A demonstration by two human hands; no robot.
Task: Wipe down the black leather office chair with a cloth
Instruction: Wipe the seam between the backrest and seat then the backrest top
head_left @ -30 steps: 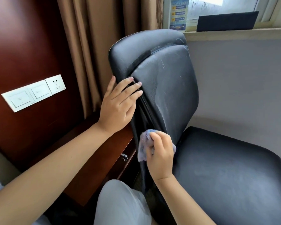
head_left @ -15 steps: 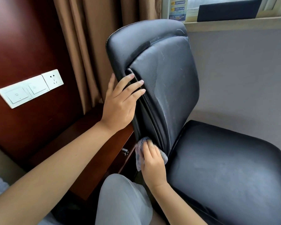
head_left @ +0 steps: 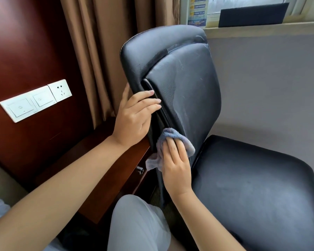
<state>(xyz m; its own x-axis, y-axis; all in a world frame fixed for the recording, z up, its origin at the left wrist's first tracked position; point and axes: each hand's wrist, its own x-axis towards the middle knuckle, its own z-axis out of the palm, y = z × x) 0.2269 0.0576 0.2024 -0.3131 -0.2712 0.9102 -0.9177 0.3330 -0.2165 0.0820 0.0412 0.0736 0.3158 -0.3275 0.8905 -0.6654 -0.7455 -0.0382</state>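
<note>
The black leather office chair (head_left: 192, 84) fills the middle and right of the head view, its backrest upright and its seat (head_left: 257, 189) low on the right. My left hand (head_left: 134, 116) holds the backrest's left side edge, thumb behind and fingers laid across the front seam. My right hand (head_left: 176, 160) presses a blue-grey cloth (head_left: 170, 136) flat against the lower left edge of the backrest, fingers straight on top of the cloth. A loose end of the cloth hangs down to the left of the hand.
A dark wooden desk (head_left: 101, 153) with a small drawer knob (head_left: 140, 169) stands just left of the chair. Brown curtains (head_left: 105, 51) hang behind it. White wall switches and a socket (head_left: 36, 100) sit on the red-brown panel. My grey-trousered knee (head_left: 136, 223) is below.
My right hand slid the cloth down the backrest's left edge, then back up a little. Its fingers went from curled round the cloth to lying flat on it. My left hand kept its hold.
</note>
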